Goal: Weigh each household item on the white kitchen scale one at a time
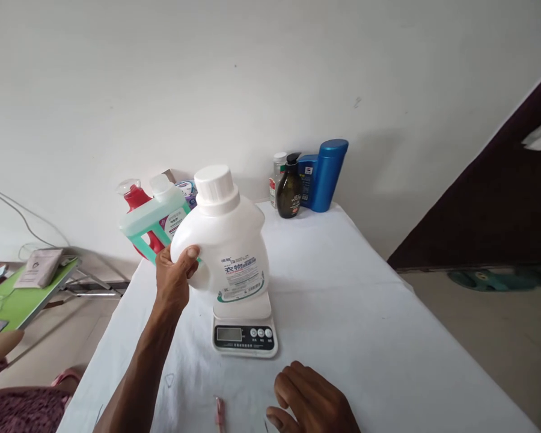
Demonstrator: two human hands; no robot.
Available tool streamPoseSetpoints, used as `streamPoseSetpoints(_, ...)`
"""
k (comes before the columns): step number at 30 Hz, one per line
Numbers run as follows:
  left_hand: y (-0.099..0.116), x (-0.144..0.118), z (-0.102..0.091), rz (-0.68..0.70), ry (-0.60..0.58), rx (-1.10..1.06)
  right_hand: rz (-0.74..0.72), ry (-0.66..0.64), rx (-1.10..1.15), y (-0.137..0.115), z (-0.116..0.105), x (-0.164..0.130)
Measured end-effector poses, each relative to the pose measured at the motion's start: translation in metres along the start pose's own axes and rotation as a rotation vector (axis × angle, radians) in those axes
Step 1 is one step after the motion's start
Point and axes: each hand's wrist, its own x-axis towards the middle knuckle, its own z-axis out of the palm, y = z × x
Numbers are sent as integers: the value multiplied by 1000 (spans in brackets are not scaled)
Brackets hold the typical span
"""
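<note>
Grips the white jug [234,234] by its handle with the left hand [177,272], closing the fingers round it, with the thumb over the near side and the other fingers largely hidden. Holds it slightly tilted at the middle of the table [356,337], over the far part of the scale [244,346]. Cannot tell contact from a small gap between jug and scale. Has in view a grey display and three round buttons at the scale's near end.

Curls the right hand [315,400] loosely at the near side, right of the pen [220,415], with a gap between thumb and forefinger.

Has the green jug [146,211] at the far left, just beyond the left hand, in front of the red bottle [136,196]; also a purple pack [188,191], partly hidden. At the far right, near the wall [234,102], has the pump bottle [289,195] between the clear bottle [277,166] and the blue bottle [329,177].

Off to the left, shows a green side table [9,297] and, nearer, a person's patterned clothing [22,412]. On the floor at the right, shows a green slipper [496,280].
</note>
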Motion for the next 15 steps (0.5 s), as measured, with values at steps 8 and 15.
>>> streamPoseSetpoints(8,19,30,37,112,145,-33,317,-48,340,24,11,-25)
streamPoseSetpoints(15,9,93,85,207,242,20,641,-113,508,22,9,-24)
